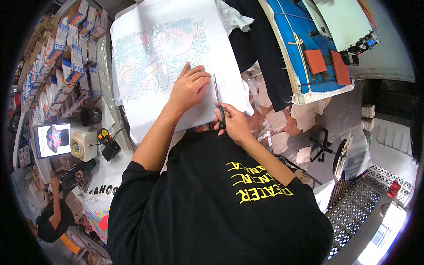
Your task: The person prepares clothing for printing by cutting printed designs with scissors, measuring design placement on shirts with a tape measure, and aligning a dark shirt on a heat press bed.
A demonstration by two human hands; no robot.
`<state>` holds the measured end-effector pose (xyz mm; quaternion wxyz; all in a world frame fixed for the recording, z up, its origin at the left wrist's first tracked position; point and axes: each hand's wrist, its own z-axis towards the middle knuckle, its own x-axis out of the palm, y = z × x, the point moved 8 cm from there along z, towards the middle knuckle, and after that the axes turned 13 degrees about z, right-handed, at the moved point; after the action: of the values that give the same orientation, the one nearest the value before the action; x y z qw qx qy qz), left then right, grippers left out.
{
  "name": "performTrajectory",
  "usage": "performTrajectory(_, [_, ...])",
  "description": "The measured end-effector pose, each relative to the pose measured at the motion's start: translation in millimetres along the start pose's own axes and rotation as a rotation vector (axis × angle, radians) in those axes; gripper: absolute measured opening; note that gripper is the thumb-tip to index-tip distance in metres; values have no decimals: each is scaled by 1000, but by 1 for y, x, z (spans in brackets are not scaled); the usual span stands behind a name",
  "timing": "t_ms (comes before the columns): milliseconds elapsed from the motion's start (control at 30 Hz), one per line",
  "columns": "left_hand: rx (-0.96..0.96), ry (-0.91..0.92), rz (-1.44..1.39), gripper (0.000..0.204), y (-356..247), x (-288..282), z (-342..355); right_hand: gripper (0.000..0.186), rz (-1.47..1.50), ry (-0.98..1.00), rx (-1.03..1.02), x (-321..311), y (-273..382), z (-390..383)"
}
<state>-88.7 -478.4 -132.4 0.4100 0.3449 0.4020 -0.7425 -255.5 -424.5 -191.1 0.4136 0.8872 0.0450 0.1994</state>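
Observation:
A pair of scissors (222, 118) with dark handles is gripped in my right hand (234, 123). Its narrow blades point away from me, along the right part of a white sheet (170, 57) printed with a pale blue and pink design. My left hand (193, 86) rests palm down on that sheet, left of the blades, its fingers somewhat bent and apart. Beneath the sheet lies white cloth (238, 95), which looks like a T-shirt with a sleeve (236, 20) at the far right. Whether the blades are closed on an edge is too fine to tell.
Stacked cartons (73, 66) fill the left side, with a lit screen (53, 140), a dark mug (90, 116) and a tape roll (77, 148) nearer. Black cloth (269, 66) hangs beside a blue-topped table (304, 48) at right. Cardboard pieces (278, 141) litter the floor. Another person (57, 216) is lower left.

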Motion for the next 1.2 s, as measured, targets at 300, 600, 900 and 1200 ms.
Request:
performTrajectory(300, [9,-80,9,13,-6,-3,-4,58,-13,-43,29,4,5,-5])
performTrajectory(600, [8,-105,-33,16,-29,-31,-8,41,16,-75,-31,10,30,26])
performTrajectory(900, [27,-173,-72,18,-40,-54,-14,26,-32,-136,-85,11,46,46])
performTrajectory(1200, [27,-179,-87,16,-54,-76,-19,29,-6,-161,-134,12,59,65])
